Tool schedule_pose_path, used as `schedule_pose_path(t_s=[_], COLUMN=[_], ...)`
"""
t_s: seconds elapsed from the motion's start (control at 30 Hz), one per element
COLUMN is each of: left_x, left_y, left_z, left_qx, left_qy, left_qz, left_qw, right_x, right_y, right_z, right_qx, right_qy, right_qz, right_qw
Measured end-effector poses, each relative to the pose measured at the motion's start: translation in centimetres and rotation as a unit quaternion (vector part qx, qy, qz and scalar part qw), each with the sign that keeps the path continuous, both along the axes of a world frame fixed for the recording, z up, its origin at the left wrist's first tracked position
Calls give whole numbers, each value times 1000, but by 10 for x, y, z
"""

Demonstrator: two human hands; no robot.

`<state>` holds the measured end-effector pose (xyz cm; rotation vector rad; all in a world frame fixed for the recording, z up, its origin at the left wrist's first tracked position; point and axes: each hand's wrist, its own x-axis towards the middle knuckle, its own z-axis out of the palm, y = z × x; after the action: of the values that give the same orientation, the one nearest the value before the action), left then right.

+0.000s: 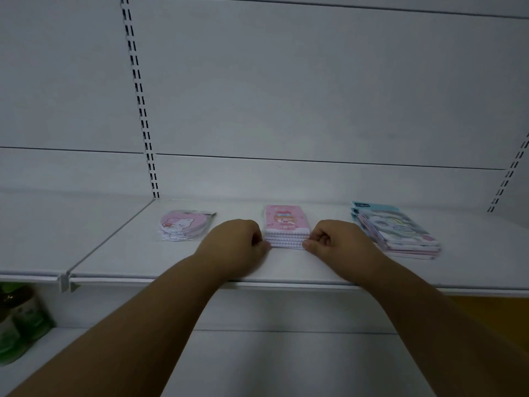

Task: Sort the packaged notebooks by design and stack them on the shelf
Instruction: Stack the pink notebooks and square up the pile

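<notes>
On the white shelf (286, 270), a stack of pink spiral notebooks (287, 229) sits in the middle. The left hand (239, 245) and right hand (337, 242) press curled fingers against its two near corners. Left of this stack lies a packet of round pink notebooks (184, 224); right of it, a fanned pile of pale blue notebooks (398, 229). Green bottles (20, 322) stand below, far left.

You've got a white back panel (315, 87) behind everything, with a black-slotted upright (139, 96) left of center and another slotted upright (508, 179) at the far right edge. Down at your lower left, green-labelled bottles (20, 322) stand on the lower shelf (286, 365), blurry, labels unreadable. An orange surface (492, 313) shows at lower right.
</notes>
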<state>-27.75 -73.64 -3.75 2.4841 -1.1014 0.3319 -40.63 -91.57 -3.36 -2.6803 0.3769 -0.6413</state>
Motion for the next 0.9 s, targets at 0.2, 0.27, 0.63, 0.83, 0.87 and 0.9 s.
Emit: schedule_pose_path(t_s=[0.2, 0.27, 0.63, 0.83, 0.87, 0.9], left_x=[0, 1, 11, 3, 2, 1], left_y=[-2, -3, -8, 1, 2, 3], left_z=[1, 2, -5, 1, 2, 3], left_qx=[10, 19, 17, 24, 25, 25], left_qy=[-3, -5, -8, 7, 12, 14], left_qz=[0, 1, -12, -59, -63, -64], left_qw=[1000, 1000, 1000, 998, 998, 998], right_x=[2, 3, 7, -3, -5, -6], right_y=[0, 1, 8, 6, 6, 5], right_z=[-3, -2, 0, 6, 7, 7], right_qx=[-32, -20, 0, -4, -8, -11], right_qy=[13, 18, 40, 45, 51, 54], right_qz=[-5, 1, -44, -20, -17, -14], right_qw=[999, 1000, 998, 999, 999, 998])
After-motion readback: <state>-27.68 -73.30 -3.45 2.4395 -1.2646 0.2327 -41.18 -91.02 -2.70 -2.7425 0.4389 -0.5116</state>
